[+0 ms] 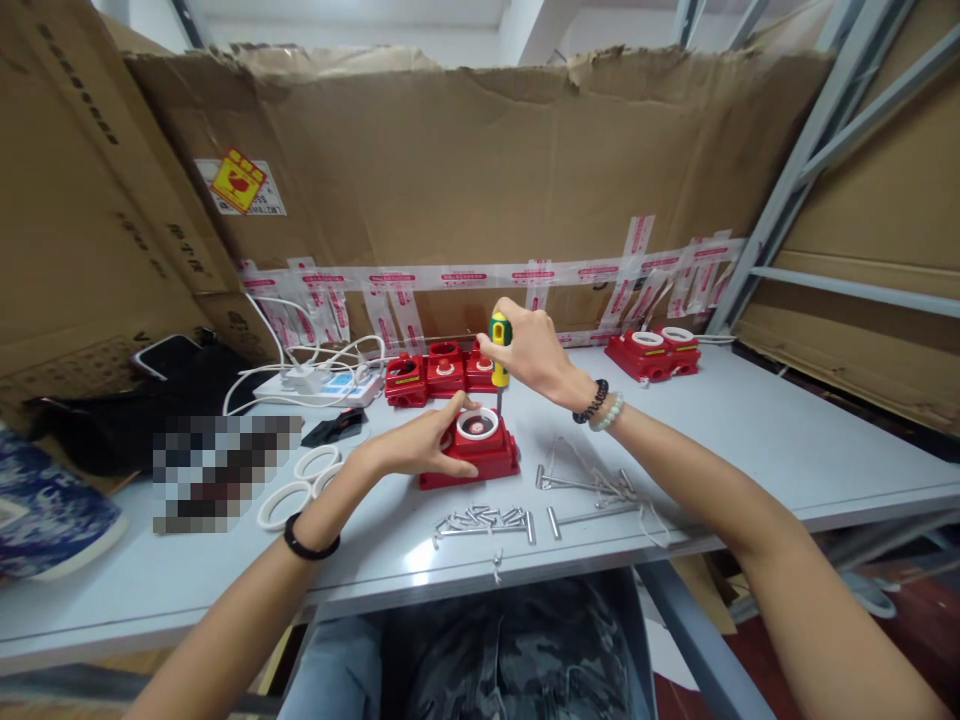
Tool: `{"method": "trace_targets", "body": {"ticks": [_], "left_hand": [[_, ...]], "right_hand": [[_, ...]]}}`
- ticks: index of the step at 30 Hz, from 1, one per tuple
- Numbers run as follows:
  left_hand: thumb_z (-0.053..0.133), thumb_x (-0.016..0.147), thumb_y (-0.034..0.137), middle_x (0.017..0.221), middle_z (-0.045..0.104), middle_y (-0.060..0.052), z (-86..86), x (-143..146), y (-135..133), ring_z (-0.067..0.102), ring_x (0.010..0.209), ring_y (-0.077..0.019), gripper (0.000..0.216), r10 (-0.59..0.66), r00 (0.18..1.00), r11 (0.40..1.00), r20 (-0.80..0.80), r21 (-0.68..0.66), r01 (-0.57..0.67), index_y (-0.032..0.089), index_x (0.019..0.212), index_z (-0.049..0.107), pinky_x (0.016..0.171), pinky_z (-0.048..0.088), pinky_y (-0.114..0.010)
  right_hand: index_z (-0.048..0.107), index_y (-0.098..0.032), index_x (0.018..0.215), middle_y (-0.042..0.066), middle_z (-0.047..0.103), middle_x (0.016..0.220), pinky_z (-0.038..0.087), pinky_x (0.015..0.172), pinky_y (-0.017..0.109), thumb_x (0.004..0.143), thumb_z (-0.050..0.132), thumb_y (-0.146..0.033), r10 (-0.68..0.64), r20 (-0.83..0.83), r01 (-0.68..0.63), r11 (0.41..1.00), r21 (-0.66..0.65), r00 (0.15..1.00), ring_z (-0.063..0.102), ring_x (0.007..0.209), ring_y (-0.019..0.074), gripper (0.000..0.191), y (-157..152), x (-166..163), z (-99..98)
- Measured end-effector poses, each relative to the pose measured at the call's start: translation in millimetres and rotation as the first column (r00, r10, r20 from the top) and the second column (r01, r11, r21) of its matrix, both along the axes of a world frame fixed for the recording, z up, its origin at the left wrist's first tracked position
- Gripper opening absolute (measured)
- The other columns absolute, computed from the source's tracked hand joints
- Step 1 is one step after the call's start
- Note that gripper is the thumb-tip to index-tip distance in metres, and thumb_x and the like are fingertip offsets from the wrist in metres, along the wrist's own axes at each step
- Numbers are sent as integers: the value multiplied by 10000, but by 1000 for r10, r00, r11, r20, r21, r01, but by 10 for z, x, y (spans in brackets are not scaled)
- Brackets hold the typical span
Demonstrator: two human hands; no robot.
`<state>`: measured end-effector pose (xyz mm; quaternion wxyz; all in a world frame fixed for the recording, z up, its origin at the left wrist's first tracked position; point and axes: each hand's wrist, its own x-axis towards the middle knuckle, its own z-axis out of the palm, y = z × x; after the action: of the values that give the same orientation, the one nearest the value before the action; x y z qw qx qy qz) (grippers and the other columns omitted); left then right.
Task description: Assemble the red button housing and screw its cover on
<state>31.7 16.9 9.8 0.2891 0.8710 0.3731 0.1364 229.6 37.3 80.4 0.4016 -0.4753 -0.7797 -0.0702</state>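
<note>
A red housing (491, 462) with a white ring (478, 424) around its round window sits on the table in front of me. My left hand (435, 440) grips its left side, thumb along the front and fingers over the back. In my right hand (529, 345) is a screwdriver (500, 360) with a yellow and green handle, held upright. Its shaft points down at the housing's right rear edge, just beside the ring; whether the tip sits on a screw is too small to tell. Loose screws (484, 517) lie in front of the housing.
More red housings (444, 372) stand behind, with others (652, 353) at the right rear. White rings (285, 505) lie left, near a power strip (322, 384) with cables. Metal T-shaped rods (592, 516) with string lie at the right front. A cardboard wall (450, 180) closes the back.
</note>
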Motion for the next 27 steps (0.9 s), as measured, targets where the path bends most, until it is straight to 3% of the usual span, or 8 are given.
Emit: {"method": "trace_targets", "body": {"ticks": [4, 7, 10, 14, 19, 27], "left_hand": [[749, 667, 475, 1474, 381, -194, 3, -3, -1, 435, 1303, -351, 820, -15, 1000, 1000, -3, 0, 15, 187, 1304, 320, 1065, 364, -456], [742, 673, 484, 1472, 386, -185, 12, -1, -7, 445, 1295, -346, 826, -20, 1000, 1000, 3, 6, 20, 192, 1316, 314, 1060, 371, -451], [745, 664, 470, 1446, 415, -197, 18, 8, -17, 477, 1259, -355, 850, -8, 1000, 1000, -3, 4, 8, 186, 1334, 307, 1042, 385, -462], [746, 662, 469, 1420, 439, -199, 17, 14, -27, 488, 1238, -355, 830, -12, 1000, 1000, -8, 19, 12, 178, 1311, 320, 1026, 394, -450], [732, 685, 465, 1359, 491, -193, 24, 12, -38, 560, 1125, -326, 778, 6, 999, 1000, -32, 7, -6, 178, 1279, 318, 943, 440, -418], [729, 680, 464, 1338, 501, -186, 41, 23, -45, 568, 1109, -320, 760, 6, 999, 1000, -33, 12, -6, 175, 1256, 328, 922, 447, -401]], "right_hand": [[471, -203, 760, -38, 492, 627, 370, 567, 264, 783, 567, -290, 84, -263, -71, 996, 57, 961, 453, 553, 109, 132, -87, 204, 25], [468, -204, 747, -51, 470, 614, 374, 504, 244, 757, 585, -292, 177, -380, -214, 975, -57, 908, 463, 524, 99, 146, -238, 315, -87], [485, -196, 741, -53, 485, 600, 375, 479, 235, 736, 603, -271, 222, -398, -314, 932, -182, 890, 465, 503, 91, 140, -364, 353, -276], [507, -184, 731, -47, 504, 600, 375, 501, 239, 721, 606, -246, 213, -376, -315, 919, -236, 902, 461, 528, 91, 117, -411, 338, -449], [503, -183, 715, -49, 507, 600, 363, 511, 236, 704, 611, -230, 227, -362, -332, 907, -260, 904, 448, 539, 85, 118, -421, 312, -478], [492, -187, 713, -46, 504, 593, 359, 509, 235, 723, 599, -248, 228, -348, -338, 893, -296, 909, 452, 536, 85, 124, -452, 294, -489]]}}
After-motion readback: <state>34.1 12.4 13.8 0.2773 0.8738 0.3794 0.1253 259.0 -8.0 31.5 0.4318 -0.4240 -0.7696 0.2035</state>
